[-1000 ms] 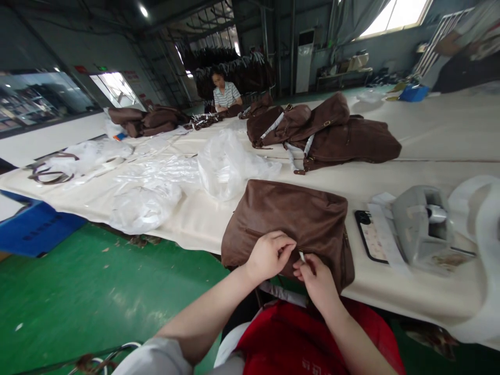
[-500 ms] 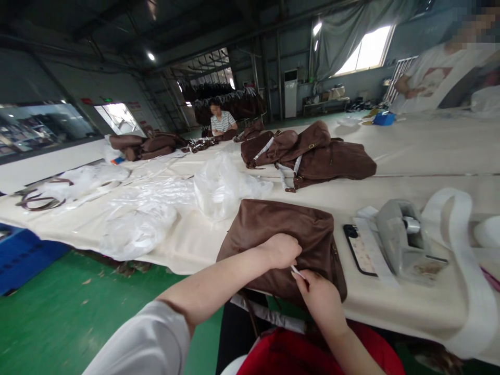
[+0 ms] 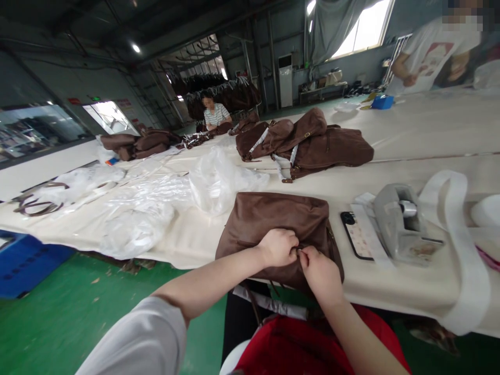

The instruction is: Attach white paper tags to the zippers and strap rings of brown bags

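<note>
A brown leather bag [image 3: 269,211] lies flat at the near edge of the table, its strap wrapped in white [image 3: 273,302] hanging over the edge. On top of the bag, my left hand [image 3: 279,246] is closed with its fingers curled at what looks like the zipper line. My right hand [image 3: 318,268] pinches close beside it, fingertips almost touching the left ones. Something tiny sits between the fingertips, too small to make out.
Right of the bag lie a phone [image 3: 353,239], a tape dispenser [image 3: 402,219] and a white strip roll [image 3: 457,208]. Crumpled clear plastic bags [image 3: 213,179] spread leftward. More brown bags [image 3: 332,146] are piled behind. Two people stand or sit across the table.
My right hand has moved up against my left fingers. The small white strip that showed between its fingertips is now mostly hidden. The view has shifted slightly.
</note>
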`<state>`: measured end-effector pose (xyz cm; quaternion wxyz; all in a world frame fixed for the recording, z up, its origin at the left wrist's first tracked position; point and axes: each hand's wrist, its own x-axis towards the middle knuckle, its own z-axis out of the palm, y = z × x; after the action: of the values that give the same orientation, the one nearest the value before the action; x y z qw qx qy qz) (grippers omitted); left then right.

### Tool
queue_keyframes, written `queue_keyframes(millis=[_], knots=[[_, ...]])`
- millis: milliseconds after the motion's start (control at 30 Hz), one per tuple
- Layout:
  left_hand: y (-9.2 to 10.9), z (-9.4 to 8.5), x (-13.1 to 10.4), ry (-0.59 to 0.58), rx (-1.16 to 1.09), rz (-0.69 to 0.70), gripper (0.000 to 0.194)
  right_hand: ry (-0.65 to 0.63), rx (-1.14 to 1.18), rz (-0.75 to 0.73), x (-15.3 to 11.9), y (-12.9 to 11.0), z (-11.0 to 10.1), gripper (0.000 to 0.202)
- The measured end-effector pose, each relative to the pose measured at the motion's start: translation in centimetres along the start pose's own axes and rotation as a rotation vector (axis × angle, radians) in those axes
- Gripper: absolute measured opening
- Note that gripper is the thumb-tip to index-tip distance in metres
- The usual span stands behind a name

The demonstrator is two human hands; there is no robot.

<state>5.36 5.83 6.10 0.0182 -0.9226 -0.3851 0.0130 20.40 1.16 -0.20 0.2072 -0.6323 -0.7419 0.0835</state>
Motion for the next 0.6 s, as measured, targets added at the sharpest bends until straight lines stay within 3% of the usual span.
queue_keyframes(millis=[133, 300, 600], knots=[[-0.7, 0.2, -0.5, 0.068, -0.144, -0.05, 0.013, -0.019, -0.005, 0.053, 0.8, 0.1, -0.1, 0.02], [-0.8, 0.4, -0.4, 0.057, -0.185, -0.037, 0.02, -0.056, 0.031, 0.079, 1.4, 0.6, 0.0, 0.021], [0.6, 1.3, -0.5, 0.026, -0.022, -0.093, 0.013, -0.074, 0.083, 0.053, 1.2, 1.0, -0.3, 0.01]])
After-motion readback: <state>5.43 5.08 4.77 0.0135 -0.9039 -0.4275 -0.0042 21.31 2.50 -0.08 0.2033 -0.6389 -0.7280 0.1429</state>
